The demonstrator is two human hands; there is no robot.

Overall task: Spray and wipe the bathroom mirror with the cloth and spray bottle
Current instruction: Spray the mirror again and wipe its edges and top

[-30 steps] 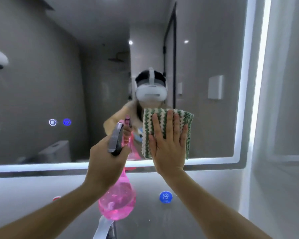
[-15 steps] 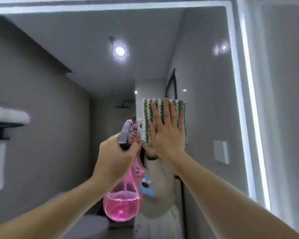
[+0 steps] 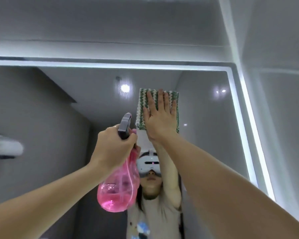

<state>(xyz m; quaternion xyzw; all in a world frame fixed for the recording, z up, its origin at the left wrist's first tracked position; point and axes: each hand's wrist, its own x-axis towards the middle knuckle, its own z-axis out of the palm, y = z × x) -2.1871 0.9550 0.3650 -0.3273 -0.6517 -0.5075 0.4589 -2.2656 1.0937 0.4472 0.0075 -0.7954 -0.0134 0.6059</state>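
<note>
Since the earlier frames, both hands are riding higher up the mirror (image 3: 205,135), and the lit top edge of the glass is now crossing the upper half of the frame. At centre, the right hand (image 3: 160,116) is lying flat with straight, spread fingers, pressing a green-and-white striped cloth (image 3: 141,104) against the glass just below the top edge. Just left of it and a little lower, the left hand (image 3: 113,149) is curling around the neck of a pink spray bottle (image 3: 118,192), fingers wrapping it below the grey spray head (image 3: 125,125), which is pointing up towards the mirror. Pink liquid is sitting in the bottle's rounded base, hanging below the fist. In the reflection at lower centre, a person is wearing a white headset (image 3: 148,163), one arm reaching up to the cloth. A bright LED strip (image 3: 254,135) is glowing along the mirror's right side.
</note>
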